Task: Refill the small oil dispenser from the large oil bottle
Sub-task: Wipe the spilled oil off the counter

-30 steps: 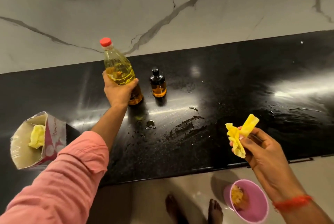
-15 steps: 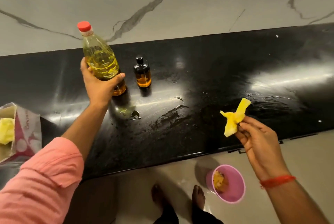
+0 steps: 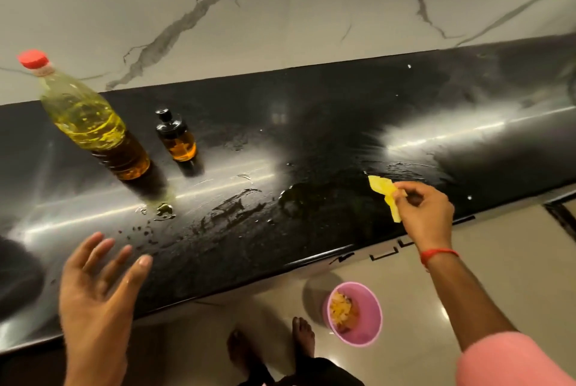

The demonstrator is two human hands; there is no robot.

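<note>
The large oil bottle (image 3: 93, 123), clear plastic with a red cap and yellow oil, stands free on the black counter (image 3: 311, 123) at the left. Just to its right stands the small oil dispenser (image 3: 177, 137), amber glass with a black top. My left hand (image 3: 93, 286) hovers open over the counter's front edge, well below the bottle and holding nothing. My right hand (image 3: 425, 212) pinches a crumpled yellow cloth (image 3: 386, 195) over the counter's right front part.
Oil smears and droplets (image 3: 230, 211) shine on the counter in front of the two bottles. A pink bucket (image 3: 355, 314) with yellow scraps stands on the tiled floor below the counter edge, beside my bare feet (image 3: 299, 339). A marble wall rises behind.
My left hand has let go of the large oil bottle and drawn back to the front edge, fingers spread. My right hand has lowered the yellow cloth toward the counter. The view has shifted right.
</note>
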